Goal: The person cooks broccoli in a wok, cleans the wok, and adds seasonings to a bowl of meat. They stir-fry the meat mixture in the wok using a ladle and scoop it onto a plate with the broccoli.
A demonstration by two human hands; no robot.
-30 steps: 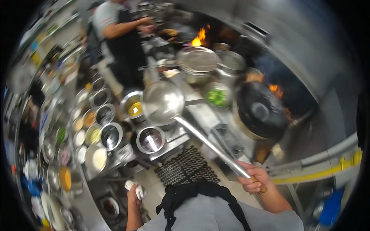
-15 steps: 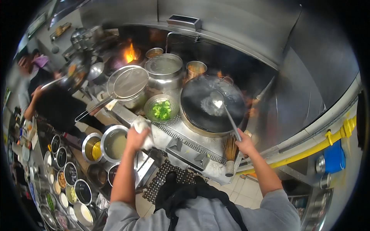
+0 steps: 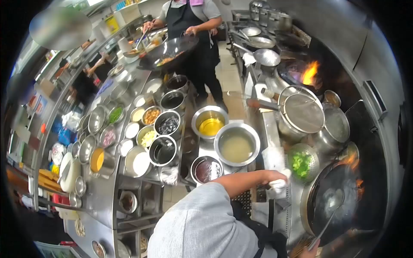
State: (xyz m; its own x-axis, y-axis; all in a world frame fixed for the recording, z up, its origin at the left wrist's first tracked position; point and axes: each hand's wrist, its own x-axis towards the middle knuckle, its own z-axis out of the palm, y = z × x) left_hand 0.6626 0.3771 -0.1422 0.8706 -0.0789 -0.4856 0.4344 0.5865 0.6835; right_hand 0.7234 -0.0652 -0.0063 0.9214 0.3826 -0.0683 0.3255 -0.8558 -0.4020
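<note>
My left hand (image 3: 274,177) is closed on a white cloth (image 3: 278,185) at the stove's front edge, just below a perforated bowl (image 3: 303,162) of green vegetables. At the bottom right, my right hand (image 3: 310,251) grips the handle of a ladle (image 3: 334,199), partly cut off by the frame edge. The ladle's bowl rests inside a large dark wok (image 3: 327,219), which has haze over it and flames at its rim. A bamboo brush (image 3: 301,246) lies beside my right hand.
A round strainer (image 3: 303,112) sits on a pot left of a lidded pot (image 3: 336,124). Steel pots of yellow liquid (image 3: 211,124) and cloudy liquid (image 3: 236,145) stand left of the stove. Ingredient bowls fill the left counter (image 3: 97,202). A co-worker (image 3: 191,26) holds another wok (image 3: 170,52).
The view has swung left. My right hand has moved to the bottom right of the frame, still on the ladle. The co-worker now stands upright at the top with a wok over the counter.
</note>
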